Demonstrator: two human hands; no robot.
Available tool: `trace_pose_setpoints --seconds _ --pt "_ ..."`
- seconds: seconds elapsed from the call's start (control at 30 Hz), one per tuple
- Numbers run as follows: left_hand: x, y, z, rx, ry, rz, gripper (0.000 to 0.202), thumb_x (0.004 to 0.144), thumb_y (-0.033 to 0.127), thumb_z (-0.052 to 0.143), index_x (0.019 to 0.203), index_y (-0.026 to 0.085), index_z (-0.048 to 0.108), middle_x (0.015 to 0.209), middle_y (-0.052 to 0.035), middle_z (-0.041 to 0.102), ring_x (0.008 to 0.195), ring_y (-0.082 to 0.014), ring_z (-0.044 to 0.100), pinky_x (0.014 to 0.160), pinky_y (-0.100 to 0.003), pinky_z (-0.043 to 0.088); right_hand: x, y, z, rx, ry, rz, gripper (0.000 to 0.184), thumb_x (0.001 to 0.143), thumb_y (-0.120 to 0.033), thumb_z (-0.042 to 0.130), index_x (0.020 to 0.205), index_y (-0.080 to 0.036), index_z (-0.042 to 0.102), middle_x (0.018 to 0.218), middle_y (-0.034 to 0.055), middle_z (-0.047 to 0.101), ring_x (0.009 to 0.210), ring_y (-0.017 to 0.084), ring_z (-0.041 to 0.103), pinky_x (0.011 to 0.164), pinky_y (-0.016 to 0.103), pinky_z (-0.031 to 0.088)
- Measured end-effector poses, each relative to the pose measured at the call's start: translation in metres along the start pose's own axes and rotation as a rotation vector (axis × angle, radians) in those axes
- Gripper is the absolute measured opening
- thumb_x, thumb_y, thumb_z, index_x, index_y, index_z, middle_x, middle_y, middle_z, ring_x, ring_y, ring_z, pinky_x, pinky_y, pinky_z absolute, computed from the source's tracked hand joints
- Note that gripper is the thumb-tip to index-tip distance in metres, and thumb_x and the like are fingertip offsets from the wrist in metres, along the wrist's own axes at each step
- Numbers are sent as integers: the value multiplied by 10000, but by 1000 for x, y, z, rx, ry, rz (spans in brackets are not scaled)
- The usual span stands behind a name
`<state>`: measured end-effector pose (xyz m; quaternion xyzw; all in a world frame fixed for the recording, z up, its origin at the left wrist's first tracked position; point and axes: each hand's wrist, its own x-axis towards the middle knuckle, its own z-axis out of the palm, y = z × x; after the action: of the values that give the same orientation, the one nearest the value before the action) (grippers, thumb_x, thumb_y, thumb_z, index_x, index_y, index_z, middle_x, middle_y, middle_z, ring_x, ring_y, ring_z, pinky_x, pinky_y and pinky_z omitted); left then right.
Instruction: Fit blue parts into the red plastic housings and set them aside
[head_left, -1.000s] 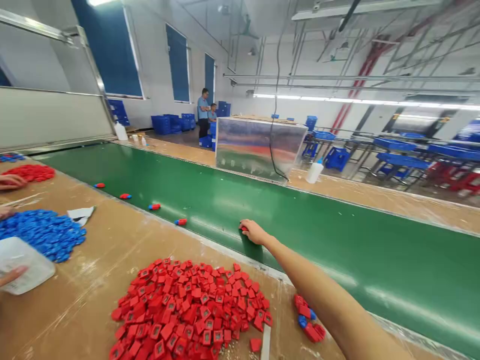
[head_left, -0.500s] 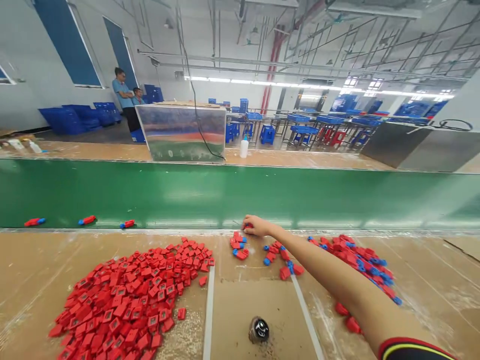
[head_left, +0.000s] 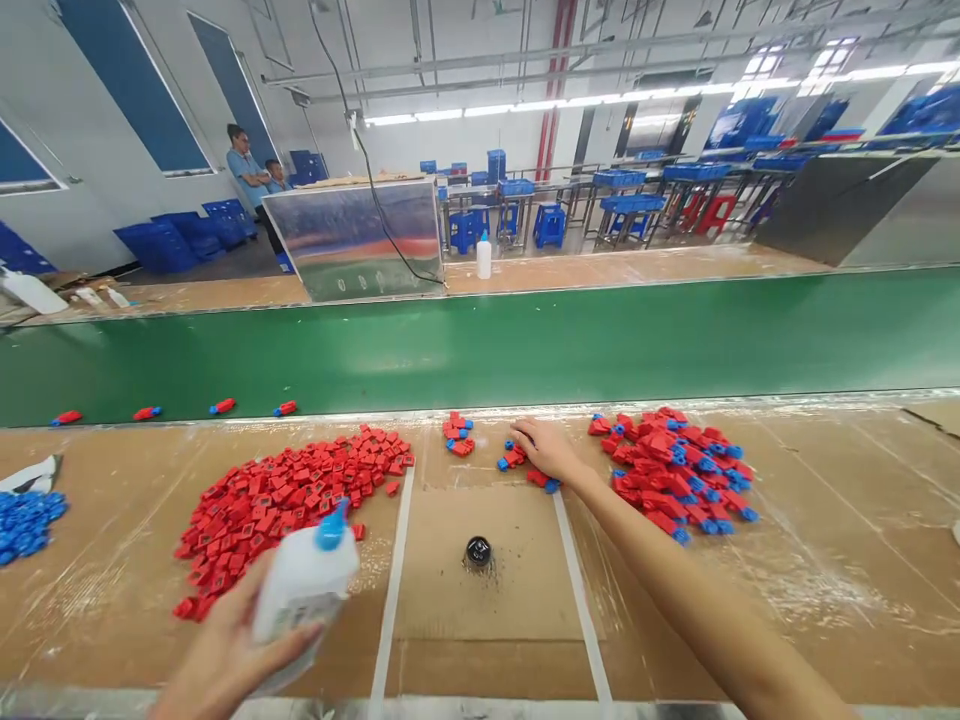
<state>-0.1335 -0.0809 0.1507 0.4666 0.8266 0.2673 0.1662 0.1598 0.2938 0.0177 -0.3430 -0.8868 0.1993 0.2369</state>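
Observation:
My left hand (head_left: 244, 625) is wrapped round a white squeeze bottle (head_left: 307, 580) with a blue nozzle, held tilted over the front of a heap of loose red plastic blocks (head_left: 285, 500). At the far side of the bench, my right hand (head_left: 546, 448) reaches down over a few red blocks with blue ends (head_left: 513, 457). Its fingers look apart and bent downward; their tips are partly hidden among the pieces. To its left lies another small group of red-and-blue pieces (head_left: 459, 434). A larger pile of joined red-and-blue pieces (head_left: 679, 470) lies to its right.
A small round black object (head_left: 478, 551) sits on a cardboard sheet (head_left: 435, 600) between white tape strips. Blue parts (head_left: 30, 525) are heaped at far left. Several red-and-blue pieces lie along the near edge of the green conveyor belt (head_left: 525, 345). A second white bottle (head_left: 484, 256) stands beyond it.
My right hand has come back from the belt edge, and the red piece it held is gone from it. My left hand has entered view with the bottle. Another piece lies on the belt.

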Motion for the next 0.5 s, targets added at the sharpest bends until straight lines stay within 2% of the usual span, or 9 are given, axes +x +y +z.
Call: trace_pose_setpoints --seconds 0.07,0.13,0.2,0.27,0.5 --pt "5 23 24 -40 -266 35 680 715 498 721 1295 196 534 1153 -45 687 1002 -267 648 878 -320 536 -17 1 -2 -16 79 66 393 1021 -343 332 1270 -182 590 1326 133 559 1236 274 479 1058 453 363" --pt "11 44 43 -14 -412 68 655 737 460 683 1322 209 527 1151 -35 683 986 -265 643 870 -308 520 -34 5 -3 -35 152 135 463 1025 -396 285 1359 -174 517 1436 146 453 1331 307 376 1103 519 291" --pt "15 59 54 60 -459 97 653 719 447 670 1320 224 544 1147 -40 682 975 -274 639 848 -303 510 -49 9 -2 -44 195 185 517 1024 -425 255 1404 -144 463 1483 164 383 1376 321 309 1119 545 256" --pt "19 66 57 159 -485 124 652 697 440 664 1310 244 561 1153 -54 681 979 -287 634 846 -310 495 -62 11 3 -40 213 213 546 1021 -431 241 1422 -114 433 1496 181 355 1389 314 293 1122 529 273" --pt "30 76 51 472 -578 184 666 683 415 674 1323 284 543 1170 -92 671 1010 -316 627 853 -334 449 -75 10 15 -8 252 265 559 1021 -452 239 1456 -136 390 1505 165 349 1389 296 310 1119 513 307"
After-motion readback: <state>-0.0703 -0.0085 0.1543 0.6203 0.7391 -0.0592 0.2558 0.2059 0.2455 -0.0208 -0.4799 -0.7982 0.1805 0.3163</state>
